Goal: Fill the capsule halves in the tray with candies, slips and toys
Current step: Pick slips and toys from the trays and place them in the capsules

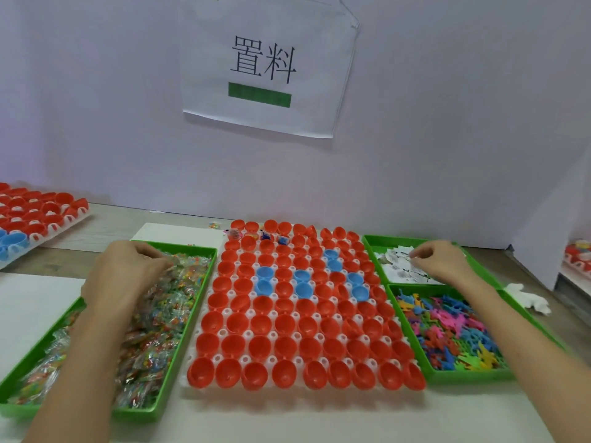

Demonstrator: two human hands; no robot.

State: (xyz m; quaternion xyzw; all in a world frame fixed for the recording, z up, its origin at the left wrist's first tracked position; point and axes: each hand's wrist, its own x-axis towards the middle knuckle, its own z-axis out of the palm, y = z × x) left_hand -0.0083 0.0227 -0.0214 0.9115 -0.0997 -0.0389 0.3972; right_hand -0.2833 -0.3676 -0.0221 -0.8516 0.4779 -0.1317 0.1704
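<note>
Two grips curled: left grip (125, 272) grasping candies (160, 330), right grip (438, 260) pinching slips (396, 270); capsule tray (226, 312) between.

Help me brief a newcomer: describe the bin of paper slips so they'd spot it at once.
Start at the central white capsule tray of red and blue halves. Two green bins stand along its right side; take the far bin, under the right hand. It holds white printed paper slips, while the near bin holds coloured plastic toys.
</note>
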